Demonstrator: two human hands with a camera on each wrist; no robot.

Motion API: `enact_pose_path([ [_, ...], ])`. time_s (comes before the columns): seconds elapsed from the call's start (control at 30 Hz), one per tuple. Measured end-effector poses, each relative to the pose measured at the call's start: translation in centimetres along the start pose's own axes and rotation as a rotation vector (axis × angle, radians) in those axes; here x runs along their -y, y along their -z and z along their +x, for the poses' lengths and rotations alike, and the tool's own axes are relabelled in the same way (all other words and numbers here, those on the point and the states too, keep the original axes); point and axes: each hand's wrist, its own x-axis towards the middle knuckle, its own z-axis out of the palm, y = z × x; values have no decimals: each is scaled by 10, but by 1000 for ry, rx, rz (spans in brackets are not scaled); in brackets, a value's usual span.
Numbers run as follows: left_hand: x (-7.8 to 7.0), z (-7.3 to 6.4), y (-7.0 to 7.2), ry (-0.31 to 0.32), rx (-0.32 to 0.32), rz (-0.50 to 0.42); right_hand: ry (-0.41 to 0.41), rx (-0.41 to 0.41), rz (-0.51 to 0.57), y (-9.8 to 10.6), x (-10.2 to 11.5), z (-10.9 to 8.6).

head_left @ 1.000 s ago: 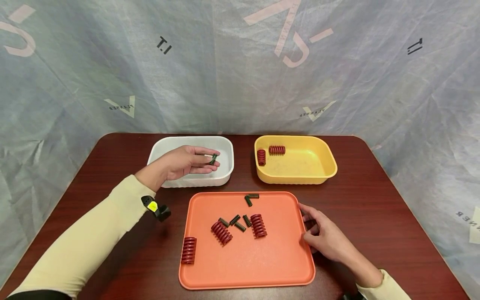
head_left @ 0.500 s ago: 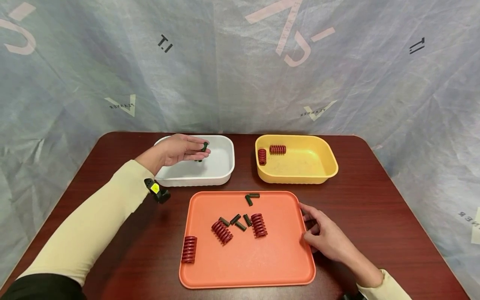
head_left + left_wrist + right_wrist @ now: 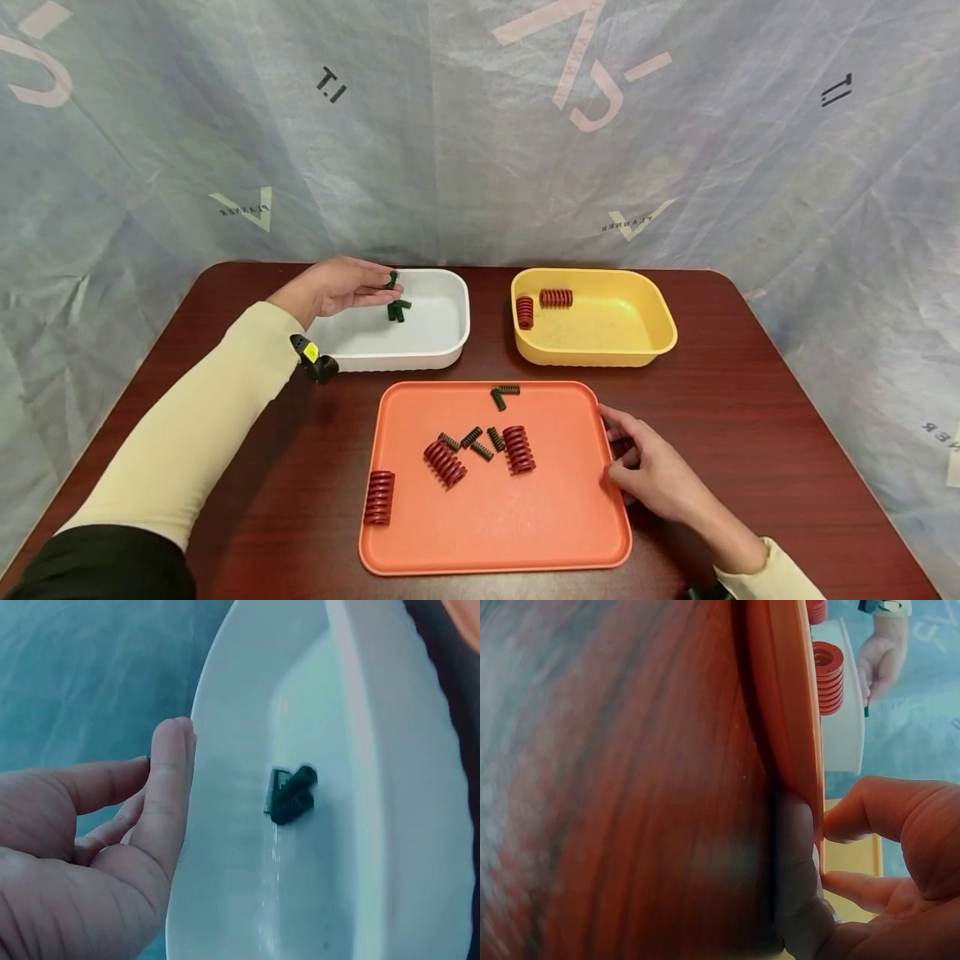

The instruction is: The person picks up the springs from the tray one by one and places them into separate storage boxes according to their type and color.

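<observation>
My left hand (image 3: 337, 287) is over the back left part of the white bin (image 3: 420, 362), pinching a small dark green spring (image 3: 392, 280) between thumb and fingers. In the left wrist view that spring is almost wholly hidden behind the fingers. Small green springs (image 3: 291, 796) lie together on the bin floor below. My right hand (image 3: 652, 467) grips the right rim of the orange tray (image 3: 525, 533), with fingers on both sides of the edge in the right wrist view. On the tray lie several small green springs (image 3: 482, 451) and three large red springs (image 3: 519, 450).
A yellow bin (image 3: 600, 358) stands at the back right and holds two red springs (image 3: 556, 298). Both bins sit behind the tray on a dark wooden table (image 3: 750, 433). A grey printed sheet (image 3: 465, 167) hangs around the table's back and sides.
My left hand has moved left and back over the white bin, still pinching the green spring. Green springs on the bin floor have come into view. My right hand stays on the tray rim.
</observation>
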Motion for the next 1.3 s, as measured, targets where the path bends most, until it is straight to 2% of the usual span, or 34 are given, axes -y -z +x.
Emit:
enact_pose_path([
  [0.27, 1, 9, 16, 33, -22, -37, -1, -7, -3, 0, 1, 0],
  [0.43, 5, 11, 22, 78, -20, -40, 2, -7, -8, 0, 1, 0],
  [0.7, 11, 15, 28, 146, -16, 50, 16, -1, -7, 0, 1, 1],
  [0.87, 14, 22, 31, 180, 8, 63, 17, -5, -9, 0, 1, 0],
  [1.3, 24, 21, 32, 152, 13, 99, 20, -5, 1, -1, 0, 0],
])
